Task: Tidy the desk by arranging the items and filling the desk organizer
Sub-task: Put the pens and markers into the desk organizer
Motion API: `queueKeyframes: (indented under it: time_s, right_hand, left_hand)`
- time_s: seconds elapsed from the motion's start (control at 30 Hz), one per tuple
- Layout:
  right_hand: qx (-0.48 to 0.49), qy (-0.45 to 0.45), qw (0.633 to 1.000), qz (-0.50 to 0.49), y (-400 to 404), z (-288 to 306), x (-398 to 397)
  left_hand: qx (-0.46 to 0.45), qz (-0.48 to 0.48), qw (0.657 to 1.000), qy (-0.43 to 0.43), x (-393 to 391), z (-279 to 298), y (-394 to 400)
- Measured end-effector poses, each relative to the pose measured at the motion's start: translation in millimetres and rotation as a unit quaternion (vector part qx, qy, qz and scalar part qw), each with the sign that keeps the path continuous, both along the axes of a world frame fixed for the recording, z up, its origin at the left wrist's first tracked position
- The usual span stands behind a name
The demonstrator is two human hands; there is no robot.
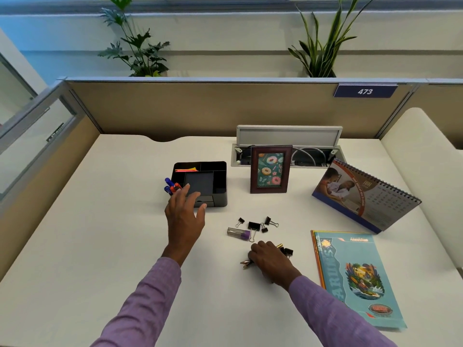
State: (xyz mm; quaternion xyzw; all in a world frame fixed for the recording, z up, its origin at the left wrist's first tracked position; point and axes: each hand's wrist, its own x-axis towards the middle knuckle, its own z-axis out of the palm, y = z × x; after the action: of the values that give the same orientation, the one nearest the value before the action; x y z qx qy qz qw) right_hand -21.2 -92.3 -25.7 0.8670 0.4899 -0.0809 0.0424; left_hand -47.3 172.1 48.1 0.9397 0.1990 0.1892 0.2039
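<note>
The left hand is held with fingers spread at the front of the black desk organizer on the white worktop. Pencils are gripped by the right hand beside scattered binder clips

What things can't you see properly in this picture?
- Head view: the right hand covers most of the pencils it grips, so their number is hidden.
- The left hand hides the organizer's front left corner.
- The calendar's dates are too small to read.
- The blue book's title is blurred.
- The organizer's walls hide how deep the pens sit.
</note>
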Motion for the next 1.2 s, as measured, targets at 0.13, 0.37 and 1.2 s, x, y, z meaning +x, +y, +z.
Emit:
queueKeyframes:
  time_s: [0.13,0.37,1.2]
  right_hand:
    - [0.013,-0.007,1.000,0.004,-0.3,3.6,2.0]
    - [0.223,0.049,0.968,-0.105,18.9,20.3,9.2]
    - [0.201,0.124,0.949,-0.209,11.2,-7.6,-8.9]
  left_hand:
    - [0.003,-0.001,1.000,-0.002,0.2,1.1,-0.4]
    - [-0.139,-0.087,0.987,-0.002,-8.4,8.7,-14.2]
    - [0.006,0.018,0.985,-0.171,28.9,92.4,79.0]
